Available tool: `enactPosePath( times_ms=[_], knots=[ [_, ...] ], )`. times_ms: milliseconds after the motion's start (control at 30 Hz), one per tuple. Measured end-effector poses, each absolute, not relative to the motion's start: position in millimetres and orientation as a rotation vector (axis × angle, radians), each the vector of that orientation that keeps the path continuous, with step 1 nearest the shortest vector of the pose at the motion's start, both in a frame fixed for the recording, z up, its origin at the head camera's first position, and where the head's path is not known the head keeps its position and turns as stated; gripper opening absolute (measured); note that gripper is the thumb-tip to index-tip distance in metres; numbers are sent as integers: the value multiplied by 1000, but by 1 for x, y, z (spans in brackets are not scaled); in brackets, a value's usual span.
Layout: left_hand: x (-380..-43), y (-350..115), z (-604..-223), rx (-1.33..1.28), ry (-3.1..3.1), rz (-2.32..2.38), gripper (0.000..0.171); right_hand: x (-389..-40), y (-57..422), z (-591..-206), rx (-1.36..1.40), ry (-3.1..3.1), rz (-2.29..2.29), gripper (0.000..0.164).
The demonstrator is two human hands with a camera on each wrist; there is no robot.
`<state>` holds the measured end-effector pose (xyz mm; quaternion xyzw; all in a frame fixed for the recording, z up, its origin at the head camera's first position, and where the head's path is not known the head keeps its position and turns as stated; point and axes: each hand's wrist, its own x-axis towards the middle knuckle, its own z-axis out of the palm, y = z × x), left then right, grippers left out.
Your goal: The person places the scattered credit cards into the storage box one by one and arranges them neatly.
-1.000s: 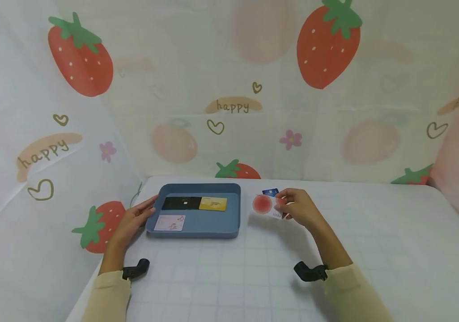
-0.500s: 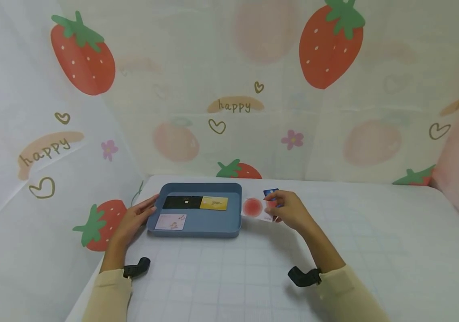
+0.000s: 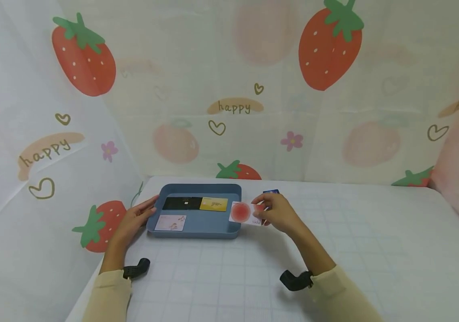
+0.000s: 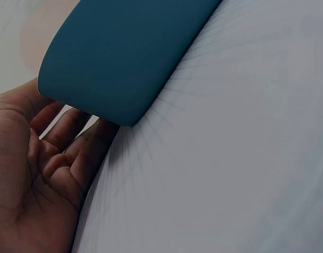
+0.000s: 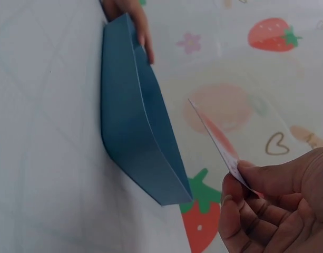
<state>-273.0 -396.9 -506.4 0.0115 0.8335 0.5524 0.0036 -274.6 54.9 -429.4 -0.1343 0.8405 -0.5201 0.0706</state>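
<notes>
The left hand (image 3: pixel 134 219) holds the left end of a blue-grey tray (image 3: pixel 193 235). In the left wrist view its thumb reaches over the tray's rim (image 4: pixel 71 103), with the other fingers against the outer wall. Between thumb and fingers, the right hand (image 3: pixel 279 212) pinches a white card with red circles (image 3: pixel 240 212), tilted above the tray's right rim. The right wrist view shows the card nearly edge-on, apart from the tray. Inside the tray lie black cards (image 3: pixel 179 203), a yellow card (image 3: pixel 214 204) and a pale pink card (image 3: pixel 169 222).
Behind the right hand, a blue card (image 3: pixel 271 192) lies on the table, partly hidden. A white grid-patterned cloth (image 3: pixel 213 277) covers the table. Strawberry-printed curtains (image 3: pixel 229 67) hang at the back and sides.
The right hand has carried the white card leftward, from beside the tray to above its right rim. The left hand stays on the tray, which has not moved.
</notes>
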Motion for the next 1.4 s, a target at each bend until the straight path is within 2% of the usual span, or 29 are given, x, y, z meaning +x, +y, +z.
enactPosePath(
  times_ms=[700, 1400],
  knots=[
    [-275, -398, -507, 67, 2610, 1740, 56, -266, 12, -431, -486, 2450, -1562, 24],
    [-277, -400, -511, 86, 2579, 1778, 55, -276, -25, -430, -547, 2489, -1465, 23]
  ],
)
